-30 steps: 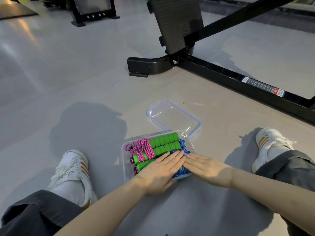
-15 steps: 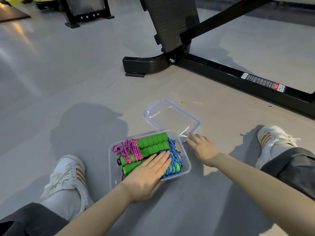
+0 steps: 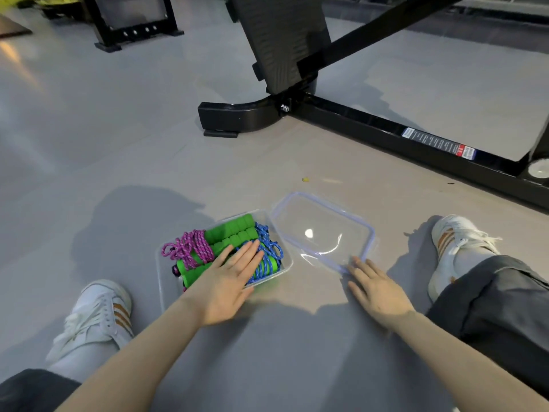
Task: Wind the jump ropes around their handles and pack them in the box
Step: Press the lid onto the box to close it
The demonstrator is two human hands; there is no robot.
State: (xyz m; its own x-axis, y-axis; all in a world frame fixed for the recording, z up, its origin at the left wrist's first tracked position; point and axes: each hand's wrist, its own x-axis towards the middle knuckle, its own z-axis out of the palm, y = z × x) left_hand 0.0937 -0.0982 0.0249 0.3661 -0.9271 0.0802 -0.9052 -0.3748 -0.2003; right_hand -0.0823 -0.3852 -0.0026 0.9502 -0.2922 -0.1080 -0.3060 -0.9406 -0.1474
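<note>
Your left hand [image 3: 225, 288] lies flat in the clear plastic box [image 3: 170, 292] on the floor, fingers [image 3: 248, 254] straight and together, pressing on the wound jump ropes. Under the fingertips sits the blue jump rope [image 3: 269, 258]. Just left of them is the pink jump rope [image 3: 190, 251], wrapped round green foam handles [image 3: 234, 230]. Your right hand [image 3: 375, 295] rests on the floor, fingers slightly apart, holding nothing, tips at the near rim of the clear lid [image 3: 323, 221]. Beyond stands a black exercise bench frame [image 3: 386, 135].

Grey trousers [image 3: 493, 298], white sneakers [image 3: 459, 233] with brown stripes [image 3: 444, 240].
</note>
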